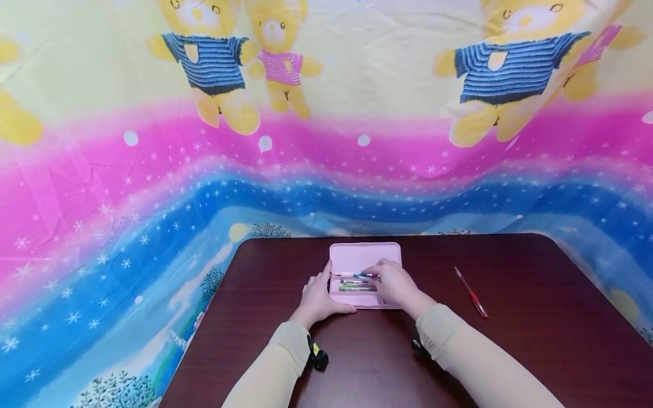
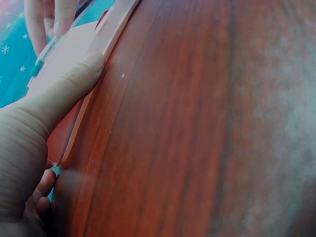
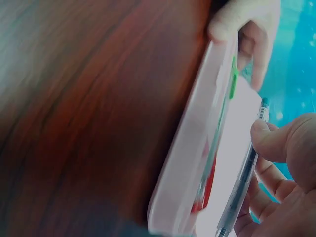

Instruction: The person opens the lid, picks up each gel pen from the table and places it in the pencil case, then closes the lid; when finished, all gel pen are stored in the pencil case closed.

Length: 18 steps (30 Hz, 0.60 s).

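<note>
A: Head view? 
B: Pink pencil case (image 1: 365,256) open mid-bench (image 1: 535,340). Left hand (image 1: 317,297) grips its left edge; right hand (image 1: 393,283) pinches a pen (image 1: 366,276) over it.

A: Wrist views? 
B: Left: thumb (image 2: 69,89) on case rim. Right: fingers (image 3: 276,140) clamped on pen.

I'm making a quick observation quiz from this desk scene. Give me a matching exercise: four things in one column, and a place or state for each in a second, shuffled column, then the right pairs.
Things
1. pink pencil case
2. red pen
3. left hand
4. right hand

Places or states
A. lies alone on the table, to the right of the case
B. pinches a clear pen with a teal tip over the case
C. grips the case's left end
D. lies open, with pens inside

Pairs: 1-D, 2-A, 3-C, 4-B
</note>
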Each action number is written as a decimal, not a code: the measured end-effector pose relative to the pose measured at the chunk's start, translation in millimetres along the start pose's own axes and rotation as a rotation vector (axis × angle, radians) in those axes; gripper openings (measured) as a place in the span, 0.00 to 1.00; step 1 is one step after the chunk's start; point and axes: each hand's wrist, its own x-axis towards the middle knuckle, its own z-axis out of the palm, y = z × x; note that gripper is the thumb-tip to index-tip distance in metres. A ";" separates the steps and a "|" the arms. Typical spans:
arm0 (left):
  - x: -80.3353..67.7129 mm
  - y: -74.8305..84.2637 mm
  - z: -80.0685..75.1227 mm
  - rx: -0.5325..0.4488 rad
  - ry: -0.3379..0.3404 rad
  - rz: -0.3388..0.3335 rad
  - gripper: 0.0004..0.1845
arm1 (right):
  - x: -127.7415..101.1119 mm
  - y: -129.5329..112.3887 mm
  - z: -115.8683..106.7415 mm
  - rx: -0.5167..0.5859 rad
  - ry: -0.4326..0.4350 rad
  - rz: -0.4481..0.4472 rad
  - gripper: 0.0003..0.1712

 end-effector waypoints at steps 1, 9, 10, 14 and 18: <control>-0.1 -0.3 -0.1 -0.001 0.001 0.002 0.84 | 1.3 -2.3 3.0 0.000 -0.005 -0.013 0.16; -1.0 -1.2 -0.4 -0.015 0.006 0.020 0.83 | 9.8 -13.1 16.8 0.009 -0.025 -0.027 0.17; -1.5 -1.0 -0.1 -0.021 0.007 0.020 0.83 | 10.7 -13.3 17.6 0.008 -0.028 -0.028 0.17; -1.9 -0.8 0.5 -0.016 0.002 0.015 0.83 | 13.9 -13.6 21.3 -0.005 -0.043 -0.026 0.16; -2.4 -0.3 0.0 -0.024 0.004 0.016 0.83 | 16.8 -14.2 25.6 -0.011 -0.068 -0.030 0.16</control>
